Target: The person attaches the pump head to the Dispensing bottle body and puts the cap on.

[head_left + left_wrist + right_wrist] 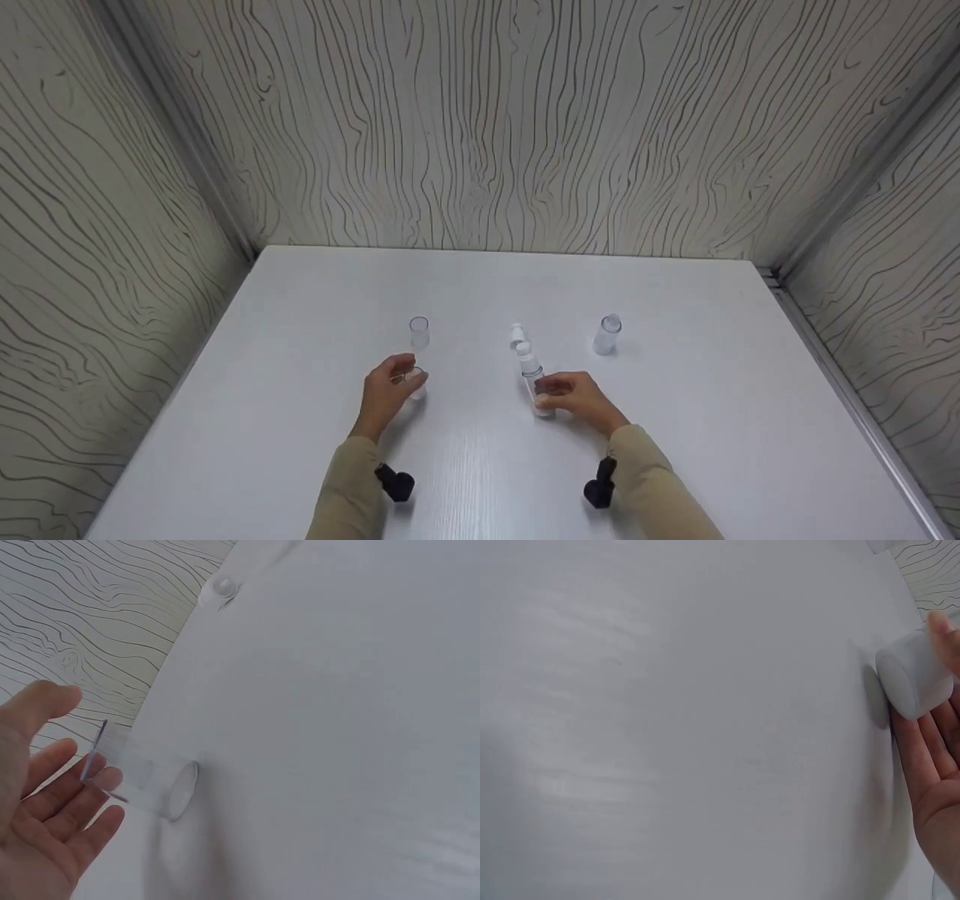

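Observation:
In the head view my left hand is around a clear, open-topped cylinder. The left wrist view shows this clear cylinder with its thumb standing off it and the fingers loosely spread behind its rim. My right hand holds a clear pump bottle with a white top low down, by its white base. That white base lies between thumb and fingers in the right wrist view, close to the tabletop; whether it touches I cannot tell.
A second clear cylinder stands beyond my left hand. Behind the pump bottle is a small white pump piece. A clear container stands to the right on the white table. Wood-patterned walls enclose the table's back and sides.

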The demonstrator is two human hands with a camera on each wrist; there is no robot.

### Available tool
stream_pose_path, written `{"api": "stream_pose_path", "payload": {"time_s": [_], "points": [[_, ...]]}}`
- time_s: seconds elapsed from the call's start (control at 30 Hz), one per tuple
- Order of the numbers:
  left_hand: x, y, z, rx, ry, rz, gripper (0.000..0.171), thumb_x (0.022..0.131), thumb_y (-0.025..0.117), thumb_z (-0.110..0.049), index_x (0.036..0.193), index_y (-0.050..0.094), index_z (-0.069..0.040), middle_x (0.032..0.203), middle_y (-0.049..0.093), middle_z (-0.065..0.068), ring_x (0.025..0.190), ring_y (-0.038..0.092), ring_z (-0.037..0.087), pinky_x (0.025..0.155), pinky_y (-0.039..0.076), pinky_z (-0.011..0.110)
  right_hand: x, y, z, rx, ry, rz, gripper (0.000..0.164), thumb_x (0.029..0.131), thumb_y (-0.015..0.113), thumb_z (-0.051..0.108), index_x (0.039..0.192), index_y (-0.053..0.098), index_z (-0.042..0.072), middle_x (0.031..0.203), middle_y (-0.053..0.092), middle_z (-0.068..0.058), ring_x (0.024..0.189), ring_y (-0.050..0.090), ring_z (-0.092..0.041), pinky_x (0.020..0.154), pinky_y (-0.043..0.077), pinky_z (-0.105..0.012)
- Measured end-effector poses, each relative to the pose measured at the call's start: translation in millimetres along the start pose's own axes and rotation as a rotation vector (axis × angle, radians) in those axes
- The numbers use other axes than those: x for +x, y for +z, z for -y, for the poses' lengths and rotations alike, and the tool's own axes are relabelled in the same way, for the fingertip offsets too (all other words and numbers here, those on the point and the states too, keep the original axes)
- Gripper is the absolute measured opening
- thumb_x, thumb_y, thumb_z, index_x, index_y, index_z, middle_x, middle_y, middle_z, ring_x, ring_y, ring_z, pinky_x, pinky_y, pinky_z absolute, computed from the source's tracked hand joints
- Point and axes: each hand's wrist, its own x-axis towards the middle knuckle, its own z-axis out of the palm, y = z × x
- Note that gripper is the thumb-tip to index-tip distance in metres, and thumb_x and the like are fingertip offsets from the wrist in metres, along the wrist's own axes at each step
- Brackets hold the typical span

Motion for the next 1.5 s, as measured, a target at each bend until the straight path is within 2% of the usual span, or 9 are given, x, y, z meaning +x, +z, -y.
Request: {"api": "stream_pose_path", "payload": {"time_s": [0.23,0.47,0.5,0.6,0.8,1.0,1.23,1.37,1.5], "points": [[-4.2,-1.7,9.0,0.046,0.048,0.02,0.045,0.08,0.076,-0.013,0.119,0.06,0.003,0.119,0.066,0.018,0.115,0.061,0.033,0.104,0.05,0.044,-1,1,3,-0.028,-0.009,-0.004,0.049,0.08,0.078,0.018,0.119,0.062,-0.008,0.118,0.067,-0.025,0.108,0.067,-0.029,0.089,0.056,-0.029],[-6.6,-0.4,11.7,0.086,0.039,0.015,0.044,0.079,0.077,-0.009,0.119,0.061,0.0,0.119,0.066,0.018,0.117,0.061,0.032,0.104,0.05,0.043,-1,2,2,-0.034,-0.039,-0.012,0.051,0.077,0.08,0.024,0.116,0.064,-0.006,0.114,0.069,-0.023,0.105,0.068,-0.028,0.093,0.057,-0.037],[-6.6,-0.1,12.0,0.087,0.038,0.012,0.043,0.079,0.076,-0.009,0.119,0.061,0.0,0.119,0.066,0.018,0.117,0.061,0.032,0.103,0.05,0.043,-1,2,1,-0.029,-0.075,-0.004,0.051,0.077,0.08,0.026,0.115,0.065,-0.005,0.112,0.071,-0.021,0.103,0.069,-0.025,0.091,0.057,-0.034],[-6.3,0.8,13.4,0.088,0.027,0.012,0.042,0.08,0.075,-0.008,0.119,0.062,0.0,0.119,0.066,0.017,0.115,0.062,0.031,0.103,0.05,0.042,-2,1,0,-0.024,-0.099,0.006,0.05,0.077,0.08,0.028,0.114,0.066,-0.004,0.11,0.072,-0.019,0.101,0.07,-0.021,0.09,0.058,-0.033],[-6.3,0.8,14.4,0.083,0.006,0.022,0.04,0.081,0.073,-0.006,0.119,0.062,0.0,0.121,0.066,0.017,0.116,0.062,0.031,0.104,0.05,0.042,-1,3,4,-0.028,-0.056,0.015,0.046,0.081,0.076,0.014,0.117,0.062,-0.01,0.116,0.067,-0.029,0.11,0.066,-0.037,0.094,0.056,-0.038],[-5.5,2.0,14.3,0.079,-0.003,0.015,0.039,0.081,0.072,-0.005,0.119,0.062,-0.001,0.121,0.066,0.017,0.114,0.062,0.03,0.102,0.051,0.042,0,3,-1,-0.035,-0.04,0.003,0.048,0.08,0.077,0.018,0.118,0.063,-0.008,0.116,0.068,-0.026,0.109,0.066,-0.034,0.094,0.056,-0.039],[-6.8,1.2,12.9,0.079,0.023,0.008,0.04,0.08,0.073,-0.002,0.117,0.061,0.004,0.121,0.065,0.022,0.113,0.063,0.035,0.099,0.053,0.042,-1,4,0,-0.013,-0.04,0.007,0.051,0.08,0.078,0.019,0.119,0.062,-0.009,0.117,0.067,-0.027,0.107,0.067,-0.028,0.091,0.056,-0.029],[-7.0,1.3,12.6,0.08,0.012,0.01,0.04,0.08,0.073,-0.002,0.118,0.061,0.004,0.122,0.065,0.022,0.114,0.063,0.035,0.1,0.052,0.041,-1,4,-1,-0.016,-0.046,0.008,0.05,0.08,0.078,0.018,0.118,0.062,-0.009,0.116,0.067,-0.027,0.106,0.068,-0.025,0.088,0.055,-0.023],[-6.1,1.6,12.8,0.074,0.005,0.013,0.041,0.08,0.072,-0.002,0.119,0.06,0.004,0.123,0.064,0.022,0.116,0.062,0.036,0.102,0.052,0.042,-1,3,-1,-0.02,-0.052,0.006,0.049,0.08,0.078,0.018,0.118,0.062,-0.009,0.115,0.068,-0.027,0.106,0.068,-0.027,0.089,0.056,-0.026]]}}
